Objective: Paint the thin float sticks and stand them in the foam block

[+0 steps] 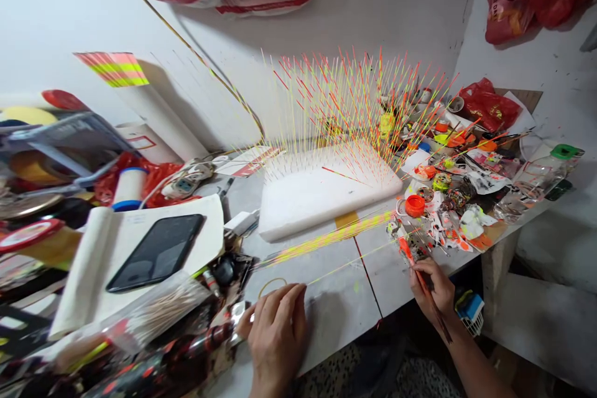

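Note:
My left hand [277, 317], low in the middle of the view, pinches the near end of a thin yellow stick [347, 264]. The stick slants away to the right across the table. A paintbrush [426, 289] with orange on its front part is gripped in the closed fingers of my right hand [435, 285]. Its tip is close to the stick's far end; whether they touch, I cannot tell. Behind lies a bundle of yellow and orange thin sticks [333, 235]. Many red- and yellow-tipped sticks [347, 96] stand upright in a white foam block [308, 199].
An orange paint cap [415, 205] and paint-smeared scraps crowd the right side, with a clear plastic bottle [536, 177] beyond. On the left, a phone [156, 253] lies on an open notebook [212, 224], near a bag of cotton swabs [161, 311]. The table's front edge runs below my hands.

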A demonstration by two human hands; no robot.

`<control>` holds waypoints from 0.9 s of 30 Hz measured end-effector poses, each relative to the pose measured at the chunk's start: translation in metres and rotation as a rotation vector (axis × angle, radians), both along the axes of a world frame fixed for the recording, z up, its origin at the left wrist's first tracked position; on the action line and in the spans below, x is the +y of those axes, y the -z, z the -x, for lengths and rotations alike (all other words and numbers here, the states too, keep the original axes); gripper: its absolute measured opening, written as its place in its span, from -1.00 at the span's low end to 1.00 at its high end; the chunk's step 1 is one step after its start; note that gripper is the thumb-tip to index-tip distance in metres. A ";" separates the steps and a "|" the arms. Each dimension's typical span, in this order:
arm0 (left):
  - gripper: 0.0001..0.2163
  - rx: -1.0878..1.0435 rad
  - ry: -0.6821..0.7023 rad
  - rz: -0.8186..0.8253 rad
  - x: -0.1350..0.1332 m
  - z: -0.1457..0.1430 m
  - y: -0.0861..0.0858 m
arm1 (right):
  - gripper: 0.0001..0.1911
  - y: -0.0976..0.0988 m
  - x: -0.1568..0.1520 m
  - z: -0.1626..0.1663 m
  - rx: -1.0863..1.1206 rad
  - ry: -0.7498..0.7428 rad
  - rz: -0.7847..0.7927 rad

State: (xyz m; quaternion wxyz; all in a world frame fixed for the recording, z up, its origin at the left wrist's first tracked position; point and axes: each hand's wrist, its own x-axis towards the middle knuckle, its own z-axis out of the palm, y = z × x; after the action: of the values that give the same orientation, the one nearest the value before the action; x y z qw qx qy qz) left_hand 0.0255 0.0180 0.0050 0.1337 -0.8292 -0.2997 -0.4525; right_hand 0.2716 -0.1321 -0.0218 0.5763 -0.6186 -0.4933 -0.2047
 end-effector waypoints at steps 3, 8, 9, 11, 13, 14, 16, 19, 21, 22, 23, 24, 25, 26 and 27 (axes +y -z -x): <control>-0.90 -0.004 0.010 0.001 0.001 0.000 0.001 | -0.87 0.000 0.000 0.006 -0.008 -0.053 -0.029; -0.90 0.011 -0.002 0.004 0.000 0.001 -0.002 | -0.83 -0.004 0.003 0.017 -0.037 -0.121 -0.025; -0.91 0.013 -0.003 0.003 -0.001 0.000 -0.002 | -0.83 -0.004 0.004 0.019 -0.038 -0.121 -0.018; -0.91 0.016 -0.007 0.000 -0.002 0.000 -0.003 | -0.84 -0.004 0.005 0.020 -0.037 -0.116 0.004; -0.91 0.019 -0.014 0.001 -0.003 0.000 -0.004 | -0.84 -0.002 0.006 0.020 -0.037 -0.110 0.016; -0.91 0.020 -0.017 0.003 -0.003 -0.001 -0.004 | -0.84 -0.001 0.006 0.019 -0.037 -0.108 0.020; -0.90 0.021 -0.021 0.006 -0.003 -0.001 -0.004 | -0.85 0.001 0.007 0.019 -0.038 -0.104 0.028; -0.91 0.019 -0.018 0.000 -0.004 -0.001 -0.004 | -0.86 0.003 0.008 0.018 -0.045 -0.099 0.054; -0.92 0.015 -0.017 -0.003 -0.004 -0.002 -0.004 | -0.87 0.004 0.008 0.017 -0.049 -0.099 0.064; -0.92 0.013 -0.017 -0.002 -0.005 -0.002 -0.004 | -0.87 0.003 0.008 0.017 -0.051 -0.099 0.066; -0.92 0.010 -0.017 0.000 -0.005 -0.002 -0.004 | -0.87 0.003 0.008 0.017 -0.055 -0.096 0.066; -0.93 0.009 -0.018 0.001 -0.005 -0.002 -0.004 | -0.87 0.002 0.008 0.017 -0.058 -0.090 0.064; -0.93 0.007 -0.018 0.001 -0.005 -0.003 -0.005 | -0.87 0.002 0.008 0.017 -0.063 -0.084 0.062; -0.93 0.005 -0.019 0.000 -0.006 -0.003 -0.005 | -0.87 0.001 0.009 0.017 -0.066 -0.077 0.061; -0.93 0.004 -0.021 -0.003 -0.006 -0.003 -0.005 | -0.87 0.000 0.009 0.016 -0.068 -0.073 0.058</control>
State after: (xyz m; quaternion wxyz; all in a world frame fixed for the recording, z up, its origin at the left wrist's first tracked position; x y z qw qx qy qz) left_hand 0.0284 0.0122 0.0102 0.1403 -0.8269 -0.3073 -0.4497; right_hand 0.2552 -0.1235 -0.0222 0.5480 -0.6094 -0.5406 -0.1902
